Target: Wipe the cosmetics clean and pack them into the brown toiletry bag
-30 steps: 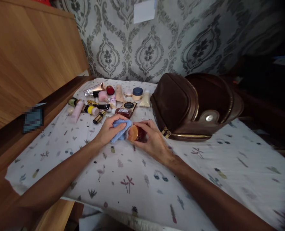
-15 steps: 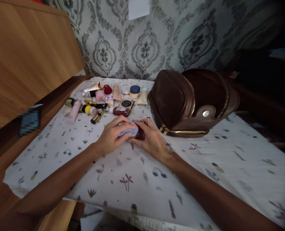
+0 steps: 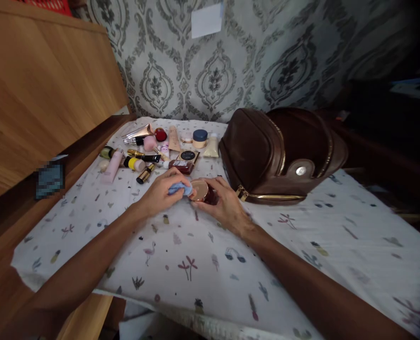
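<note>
My left hand (image 3: 167,192) is closed around a bunched light blue cloth (image 3: 180,189). Its fingertips are at the edge of a jar with a shiny rose-gold lid (image 3: 199,190) and a dark reddish body, tilted with the lid toward my left hand. My right hand (image 3: 227,203) grips that jar from the right, its fingers and thumb around the sides and hiding part of the body. Just beyond both hands lies a dark red bottle (image 3: 182,166) with a white cap. A gold-and-black lipstick tube (image 3: 145,174) rests left of it.
A large brown leather bag (image 3: 255,151), its top gaping, stands at right. Several cosmetics lie at the back left, among them a pink tube (image 3: 112,166), a blue-lidded jar (image 3: 200,138) and a cream tube (image 3: 211,145). A wooden panel (image 3: 54,71) borders the patterned cloth-covered table (image 3: 195,302).
My left hand has drawn the blue cloth leftward off the jar, and the cloth is now more bunched. The rose-gold lid now shows. The view has shifted slightly.
</note>
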The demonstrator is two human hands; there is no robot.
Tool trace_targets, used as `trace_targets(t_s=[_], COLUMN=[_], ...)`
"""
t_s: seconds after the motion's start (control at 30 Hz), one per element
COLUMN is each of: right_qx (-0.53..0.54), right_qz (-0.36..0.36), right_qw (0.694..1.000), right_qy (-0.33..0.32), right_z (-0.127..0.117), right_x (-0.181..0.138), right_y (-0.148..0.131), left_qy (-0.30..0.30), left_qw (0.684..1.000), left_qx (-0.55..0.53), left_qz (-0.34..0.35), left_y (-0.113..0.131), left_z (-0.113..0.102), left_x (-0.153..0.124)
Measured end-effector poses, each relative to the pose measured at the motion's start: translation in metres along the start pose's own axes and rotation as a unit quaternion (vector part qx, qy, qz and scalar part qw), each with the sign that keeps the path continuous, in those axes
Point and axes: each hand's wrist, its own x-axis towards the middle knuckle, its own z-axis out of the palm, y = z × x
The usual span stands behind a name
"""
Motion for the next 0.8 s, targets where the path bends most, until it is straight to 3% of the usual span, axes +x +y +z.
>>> trace_targets(t_s=[0.27, 0.8], right_qx=[0.027, 0.093], right_qz=[0.000, -0.016], right_qw=[1.000, 0.995], right_qy=[0.000, -0.038], right_z=[0.0002, 0.0004], right_x=[-0.0010, 0.0012], right_y=[0.0011, 0.0072], left_qy=[0.028, 0.030], left_qw=[0.993, 0.984], left_qx=[-0.079, -0.137], left_qz=[-0.084, -0.113], left_y=[0.0051, 0.0006], left_z=[0.0073, 0.0092], left_x=[-0.0004, -0.0039])
